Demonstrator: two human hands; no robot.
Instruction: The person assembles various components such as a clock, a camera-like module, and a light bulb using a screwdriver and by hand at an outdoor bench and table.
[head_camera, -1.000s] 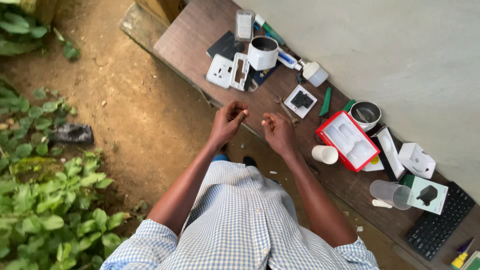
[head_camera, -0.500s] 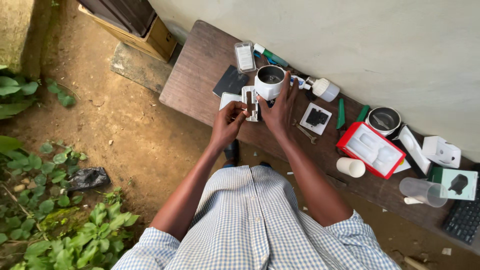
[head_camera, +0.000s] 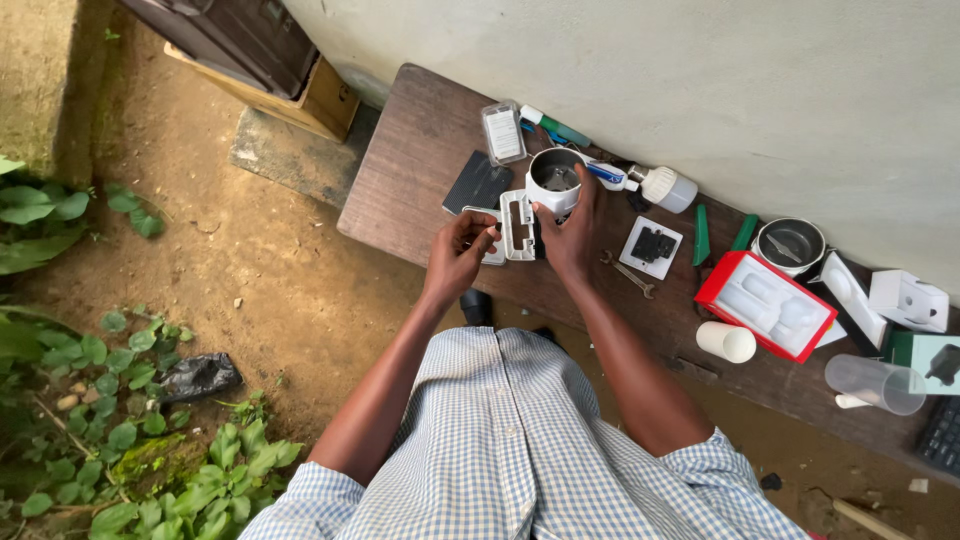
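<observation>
Right hand (head_camera: 570, 235) grips white frame (head_camera: 519, 224) — beside cup (head_camera: 554, 180).

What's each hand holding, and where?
Right hand grips the white cup by its side; left hand pinches the white socket plate at its edge.

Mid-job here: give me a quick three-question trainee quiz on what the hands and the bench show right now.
1. True or false: the right hand is on the white cup-shaped part.
2. What lies just right of the red tray toward the wall? A) a round metal tin B) a hammer C) a green bottle
3. Name the small tool lying on the wooden bench between the right hand and the red tray.

Key
1. True; its fingers wrap the cup's side, while the left hand pinches the white socket plate beside the white frame piece.
2. A, the round metal tin.
3. A small spanner.
</observation>
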